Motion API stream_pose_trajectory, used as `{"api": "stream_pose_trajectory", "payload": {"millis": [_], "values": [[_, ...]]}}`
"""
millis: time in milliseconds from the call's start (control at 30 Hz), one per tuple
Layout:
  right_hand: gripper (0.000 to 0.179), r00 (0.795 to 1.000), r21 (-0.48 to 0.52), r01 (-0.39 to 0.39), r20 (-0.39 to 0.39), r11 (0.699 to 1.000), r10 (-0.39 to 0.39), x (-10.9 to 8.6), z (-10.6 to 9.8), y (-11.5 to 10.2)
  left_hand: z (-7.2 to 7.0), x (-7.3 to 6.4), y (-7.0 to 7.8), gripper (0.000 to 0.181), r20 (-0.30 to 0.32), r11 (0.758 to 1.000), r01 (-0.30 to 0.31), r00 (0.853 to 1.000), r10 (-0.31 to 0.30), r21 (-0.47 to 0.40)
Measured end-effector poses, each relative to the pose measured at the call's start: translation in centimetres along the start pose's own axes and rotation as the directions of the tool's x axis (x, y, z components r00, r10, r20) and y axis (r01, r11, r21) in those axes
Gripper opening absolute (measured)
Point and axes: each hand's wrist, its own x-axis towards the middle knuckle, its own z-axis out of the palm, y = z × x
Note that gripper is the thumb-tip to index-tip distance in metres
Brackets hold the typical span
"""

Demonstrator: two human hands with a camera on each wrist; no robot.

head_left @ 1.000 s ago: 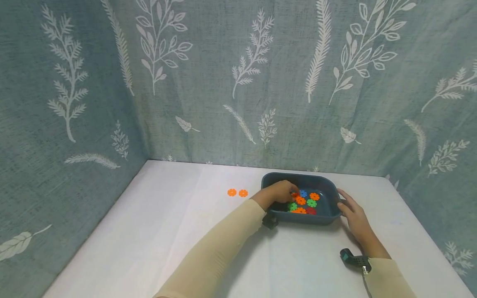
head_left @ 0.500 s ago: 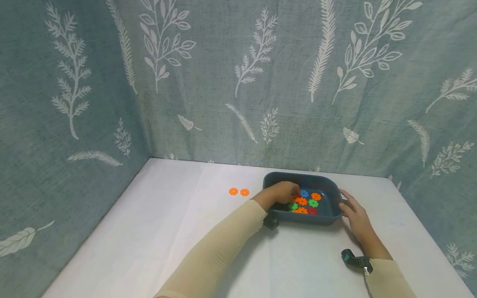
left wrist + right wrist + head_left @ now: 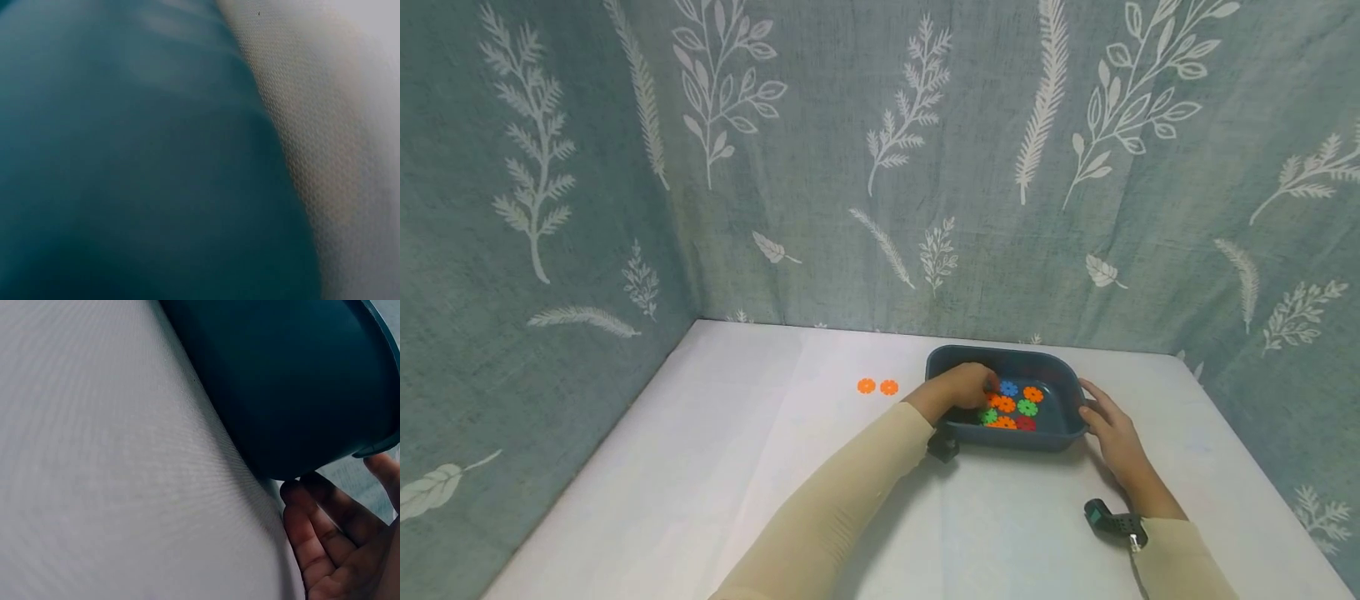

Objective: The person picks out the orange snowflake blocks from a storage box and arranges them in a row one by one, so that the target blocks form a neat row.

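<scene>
A dark blue-green plastic tub stands on the white-covered table, holding several flower-shaped discs: blue, orange, green and red. My left hand reaches over the tub's near left side, fingers bent down among the discs; what the fingertips hold is hidden. At the tub's right end my right hand grips it. The right wrist view shows the right thumb at the rim and the fingers at the lower wall. Only blurred tub wall and cloth fill the left wrist view.
Two orange flower discs lie side by side on the table, left of the tub. A patterned grey-green curtain rises behind the table and along both sides. Dark wrist cameras are strapped on the forearms.
The left fingers shift slightly among the discs; a red-orange disc seen at the fingertips a second ago no longer shows there. The tub, right hand and two loose discs stay in place.
</scene>
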Motion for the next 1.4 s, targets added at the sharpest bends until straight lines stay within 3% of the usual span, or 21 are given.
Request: {"api": "stream_pose_trajectory", "payload": {"millis": [200, 400, 667, 800, 933, 1067, 1300, 1400], "values": [[0.057, 1.0, -0.005, 0.01, -0.005, 1.0, -0.01, 0.0, -0.2, -0.1, -0.1, 0.0, 0.1, 0.024, -0.018, 0.999, -0.022, 1.0, 0.023, 0.035], [0.059, 1.0, 0.005, 0.011, -0.013, 1.0, -0.011, 0.1, 0.2, 0.5, 0.2, -0.2, -0.1, 0.027, -0.028, 0.999, 0.012, 1.0, -0.013, -0.037], [0.06, 1.0, 0.0, 0.01, -0.005, 1.0, -0.01, 0.2, 0.1, 0.6, 0.1, -0.4, 0.0, 0.029, -0.021, 0.998, 0.007, 1.0, -0.009, -0.069], [0.061, 1.0, 0.003, -0.005, -0.004, 1.0, 0.005, 0.2, 0.2, 0.4, -0.1, -0.7, 0.0, 0.03, -0.033, 0.997, -0.013, 0.999, 0.011, -0.079], [0.06, 1.0, 0.003, -0.009, -0.005, 1.0, 0.009, 0.3, 0.2, 0.2, -0.4, -0.6, -0.2, 0.03, -0.083, 0.991, -0.067, 0.995, 0.058, -0.117], [0.059, 1.0, 0.005, 0.002, -0.002, 1.0, -0.002, 0.3, 0.2, 0.1, -0.7, -0.7, -0.4, 0.031, -0.151, 0.967, -0.133, 0.983, 0.102, -0.215], [0.059, 1.0, -0.018, -0.003, -0.01, 1.0, 0.003, 0.2, 0.2, 0.3, -1.4, -1.2, -0.1, 0.036, -0.217, 0.879, -0.23, 0.965, 0.149, -0.419], [0.06, 1.0, -0.01, -0.006, -0.011, 1.0, 0.005, 0.1, 0.3, 0.1, -1.7, -1.5, 0.0, 0.037, -0.228, 0.861, -0.241, 0.962, 0.15, -0.448]]}}
